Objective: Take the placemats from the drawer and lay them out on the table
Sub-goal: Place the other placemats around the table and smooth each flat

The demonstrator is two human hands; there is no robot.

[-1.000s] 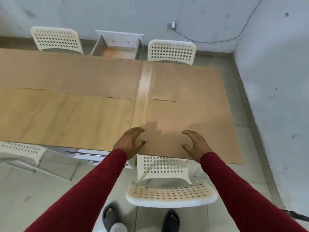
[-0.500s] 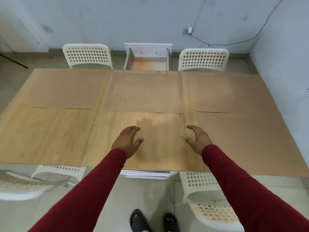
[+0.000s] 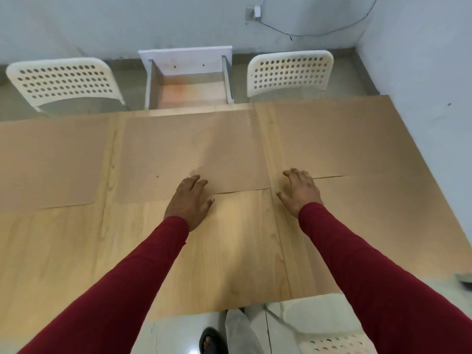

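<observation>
Reached farther across the surface (image 3: 63,251) than half a second ago, both hands now at the near edge of the far middle placemat (image 3: 194,154). Left hand (image 3: 190,201) flat, fingers spread, fingertips on that placemat, gripping nothing. Right hand (image 3: 300,190) loosely open, empty, beside its right corner. More placemats laid left (image 3: 48,162) and right (image 3: 332,139). Open drawer (image 3: 189,80) beyond, between two white chairs (image 3: 63,83).

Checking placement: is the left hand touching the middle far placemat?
Touching. The head view shows the left hand flat, fingers overlapping the middle far placemat's near edge.
</observation>
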